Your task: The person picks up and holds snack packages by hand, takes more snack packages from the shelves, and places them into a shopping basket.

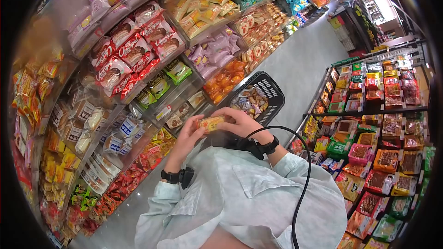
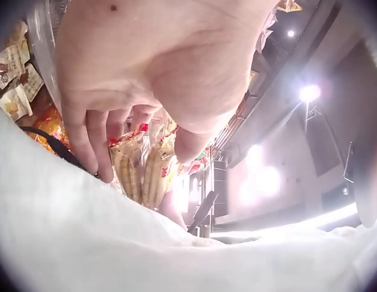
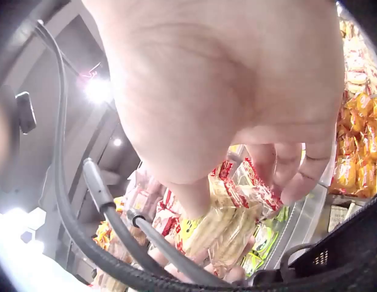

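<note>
Snack pkt held btwn both hands: L fingers curled partway, gripping one end; R fingers likewise at the other, thumbs agst wrapper.

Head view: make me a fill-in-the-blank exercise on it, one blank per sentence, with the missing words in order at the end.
The left hand and the right hand are both on the wrapped snack, so the number of hands on it is ____.
The perforated basket is ____ in colour.
The Chocopie packets have wrappers of white and ____.
Black straps are fastened round the person's two ____.

Missing words: two; black; red; wrists.
</note>
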The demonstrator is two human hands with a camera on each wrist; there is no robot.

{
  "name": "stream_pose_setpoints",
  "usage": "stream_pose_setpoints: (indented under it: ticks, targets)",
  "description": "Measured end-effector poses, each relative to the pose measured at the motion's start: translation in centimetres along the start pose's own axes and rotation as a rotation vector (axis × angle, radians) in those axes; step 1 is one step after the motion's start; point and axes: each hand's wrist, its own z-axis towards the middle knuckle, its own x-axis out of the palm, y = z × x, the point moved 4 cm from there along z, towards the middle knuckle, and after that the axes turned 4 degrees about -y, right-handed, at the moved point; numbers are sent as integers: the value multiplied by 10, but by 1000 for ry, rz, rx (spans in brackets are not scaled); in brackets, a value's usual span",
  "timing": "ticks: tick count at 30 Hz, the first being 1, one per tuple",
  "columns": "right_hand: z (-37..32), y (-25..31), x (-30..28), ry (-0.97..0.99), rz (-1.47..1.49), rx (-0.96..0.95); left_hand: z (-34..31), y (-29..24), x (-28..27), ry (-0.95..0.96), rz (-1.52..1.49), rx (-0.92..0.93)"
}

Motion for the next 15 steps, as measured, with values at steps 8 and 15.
stream_pose_setpoints:
  ticks: [8,15]
  targets:
    - [-2,-72,-55,-331,373,155,19,10,5,-24,38,-47]
    - [56,-194,-175,-695,1054,255,59,-2,13,-195,119,-33]
